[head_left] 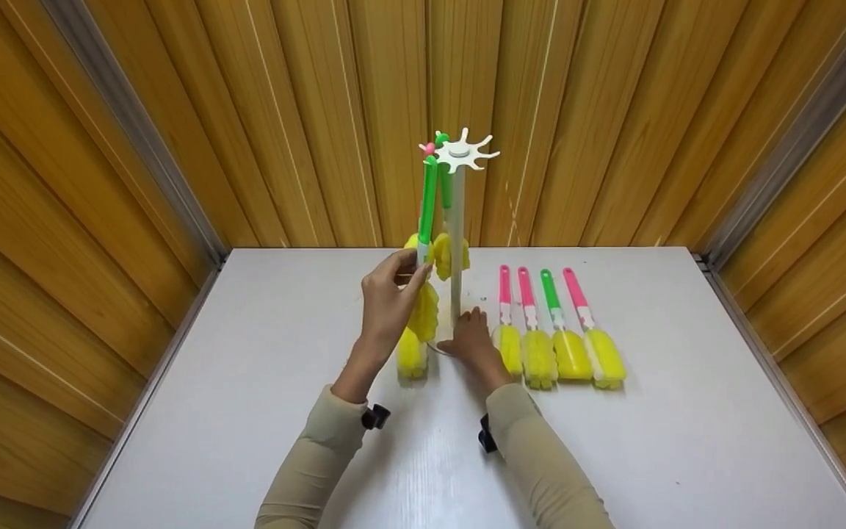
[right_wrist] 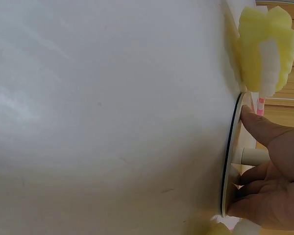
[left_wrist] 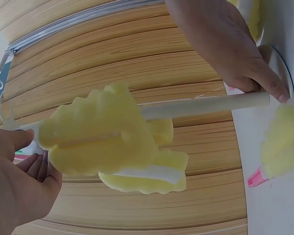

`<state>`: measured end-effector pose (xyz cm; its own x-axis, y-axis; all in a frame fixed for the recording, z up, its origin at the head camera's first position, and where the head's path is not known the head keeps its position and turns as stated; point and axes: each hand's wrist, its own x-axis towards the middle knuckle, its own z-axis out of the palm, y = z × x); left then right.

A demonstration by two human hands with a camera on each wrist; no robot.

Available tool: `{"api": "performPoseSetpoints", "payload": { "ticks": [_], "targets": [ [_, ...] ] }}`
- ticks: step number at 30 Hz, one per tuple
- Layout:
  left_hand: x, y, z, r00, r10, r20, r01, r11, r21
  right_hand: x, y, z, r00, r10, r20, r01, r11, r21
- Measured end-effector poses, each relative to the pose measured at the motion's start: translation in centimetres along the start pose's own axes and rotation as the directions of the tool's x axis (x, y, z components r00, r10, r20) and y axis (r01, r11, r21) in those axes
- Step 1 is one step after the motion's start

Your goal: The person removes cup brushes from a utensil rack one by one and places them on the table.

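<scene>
A white stand has a pole (head_left: 457,242), a star-shaped hook top (head_left: 460,152) and a round base (right_wrist: 231,161). My left hand (head_left: 391,297) pinches a green-handled sponge brush (head_left: 428,206) at its neck; its handle end is up at a hook and its yellow sponge (left_wrist: 95,132) hangs down. Behind it, other sponge brushes hang from the hooks, one with a green end (head_left: 442,139) and one with a pink end (head_left: 429,149). My right hand (head_left: 476,339) presses on the base, thumb and fingers spread on either side of the pole.
Right of the stand, several sponge brushes lie in a row on the white table (head_left: 687,441), among them a green-handled one (head_left: 551,297). Another yellow sponge (head_left: 412,358) lies left of the base. Wood-patterned panels (head_left: 393,88) enclose the table's back and sides.
</scene>
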<state>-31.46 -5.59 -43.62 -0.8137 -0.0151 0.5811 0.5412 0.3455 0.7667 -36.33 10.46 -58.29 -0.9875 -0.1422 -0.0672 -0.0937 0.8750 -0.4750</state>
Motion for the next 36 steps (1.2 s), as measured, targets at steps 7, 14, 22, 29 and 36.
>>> {"api": "performPoseSetpoints", "payload": {
  "ticks": [7, 14, 22, 29, 36],
  "targets": [
    [-0.1, 0.5, -0.8, 1.0, 0.026, 0.005, -0.026, 1.0, 0.001, -0.5, -0.2, -0.1, 0.998, -0.042, -0.043, 0.04, 0.999, -0.027],
    [0.2, 0.7, -1.1, 1.0, 0.015, 0.004, -0.015, 1.0, -0.008, -0.5, -0.2, 0.0, 0.999, -0.029, -0.032, 0.028, 0.999, -0.031],
    [0.3, 1.0, -1.1, 1.0, 0.006, 0.004, -0.006, 1.0, -0.03, -0.3, -0.1, 0.1, 1.0, -0.004, 0.007, 0.005, 1.0, -0.027],
    [0.4, 1.1, -1.0, 1.0, 0.002, 0.008, -0.001, 0.999, -0.043, -0.2, -0.1, 0.0, 1.0, 0.014, 0.006, -0.014, 1.0, -0.001],
    [0.3, 0.9, -1.2, 1.0, 0.028, -0.008, -0.028, 0.999, -0.046, -0.2, 0.2, 0.3, 0.999, -0.039, -0.013, 0.039, 0.998, -0.051]
  ]
}}
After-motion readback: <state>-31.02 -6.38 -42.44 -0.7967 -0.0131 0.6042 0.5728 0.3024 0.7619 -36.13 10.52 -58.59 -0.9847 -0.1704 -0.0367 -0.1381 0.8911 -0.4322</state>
